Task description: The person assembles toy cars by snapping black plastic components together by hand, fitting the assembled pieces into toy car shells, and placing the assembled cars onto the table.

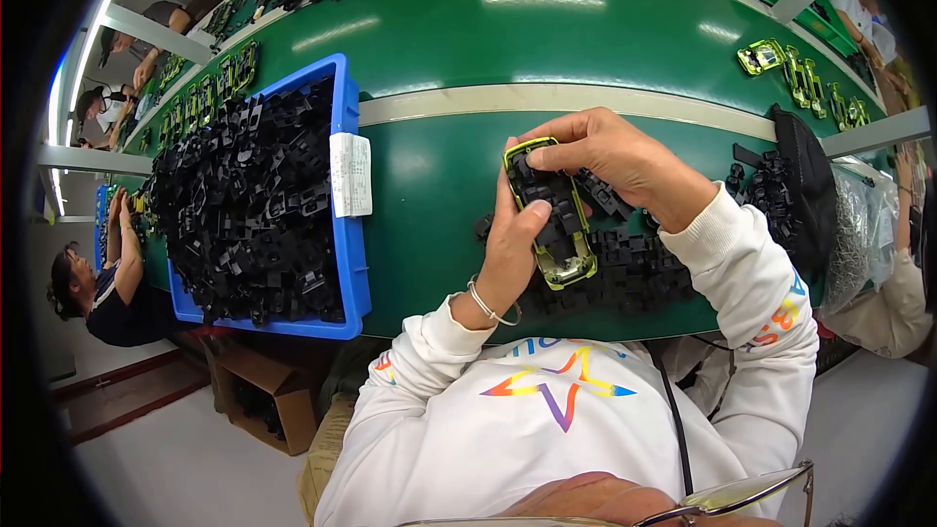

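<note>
A yellow-green toy car body shell (558, 271), hollow side up, is held over the green bench in front of me. Inside it lies a black plastic insert (561, 222). My left hand (514, 242) wraps the shell's left side, its thumb on the insert. At the far end my right hand (615, 158) grips the shell, thumb and fingers pressing near the insert's upper end. Loose black plastic parts (625, 268) are heaped on the bench below and right of the shell, partly hidden by my hands and sleeve.
On the left stands a blue bin (353, 263) full of black parts (254, 205), a paper label on its rim. Green car shells (802, 83) line the belt (439, 29) beyond. A black bag (802, 190) lies at right. Other people work on both sides.
</note>
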Available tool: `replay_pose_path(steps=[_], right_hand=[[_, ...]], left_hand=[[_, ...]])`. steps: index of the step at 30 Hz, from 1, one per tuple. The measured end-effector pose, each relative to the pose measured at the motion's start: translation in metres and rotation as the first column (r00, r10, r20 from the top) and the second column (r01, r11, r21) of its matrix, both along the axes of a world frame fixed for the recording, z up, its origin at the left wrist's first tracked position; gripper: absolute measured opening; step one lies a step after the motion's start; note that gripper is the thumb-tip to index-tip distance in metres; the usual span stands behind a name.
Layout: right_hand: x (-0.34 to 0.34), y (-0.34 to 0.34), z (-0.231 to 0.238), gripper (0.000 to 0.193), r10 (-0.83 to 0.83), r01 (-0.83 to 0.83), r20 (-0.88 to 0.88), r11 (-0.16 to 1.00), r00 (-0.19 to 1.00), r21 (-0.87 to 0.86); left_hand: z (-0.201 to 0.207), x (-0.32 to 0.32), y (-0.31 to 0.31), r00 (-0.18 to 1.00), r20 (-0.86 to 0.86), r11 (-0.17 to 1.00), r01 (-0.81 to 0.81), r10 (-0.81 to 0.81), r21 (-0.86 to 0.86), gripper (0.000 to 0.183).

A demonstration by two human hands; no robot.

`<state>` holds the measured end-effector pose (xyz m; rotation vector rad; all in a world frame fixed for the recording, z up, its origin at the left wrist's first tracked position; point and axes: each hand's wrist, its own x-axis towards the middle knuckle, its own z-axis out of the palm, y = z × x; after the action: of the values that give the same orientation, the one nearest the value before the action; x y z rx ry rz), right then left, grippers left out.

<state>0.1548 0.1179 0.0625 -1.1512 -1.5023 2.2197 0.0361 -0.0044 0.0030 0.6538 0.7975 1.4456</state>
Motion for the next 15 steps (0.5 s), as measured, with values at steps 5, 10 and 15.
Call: replay_pose_path(steps=[5, 10, 15], right_hand=[[-0.004, -0.022, 0.009, 0.059, -0.162, 0.154, 0.036, 0.976, 0.986, 0.157], [0.011, -0.063, 0.022, 0.070, -0.120, -0.146, 0.190, 0.303, 0.974, 0.942], [0.007, -0.075, 0.025, 0.058, -0.198, -0.325, 0.327, 0.044, 0.924, 0.945]], left_hand=[[0.004, -0.011, 0.011, 0.975, 0.221, 1.000, 0.016, -0.014, -0.007, 0.051], [0.007, -0.012, 0.013, 0.971, 0.174, 0.986, -0.169, 0.164, 0.014, 0.061], [0.014, -0.006, 0.014, 0.971, 0.173, 0.985, -0.172, 0.165, 0.027, 0.059]])
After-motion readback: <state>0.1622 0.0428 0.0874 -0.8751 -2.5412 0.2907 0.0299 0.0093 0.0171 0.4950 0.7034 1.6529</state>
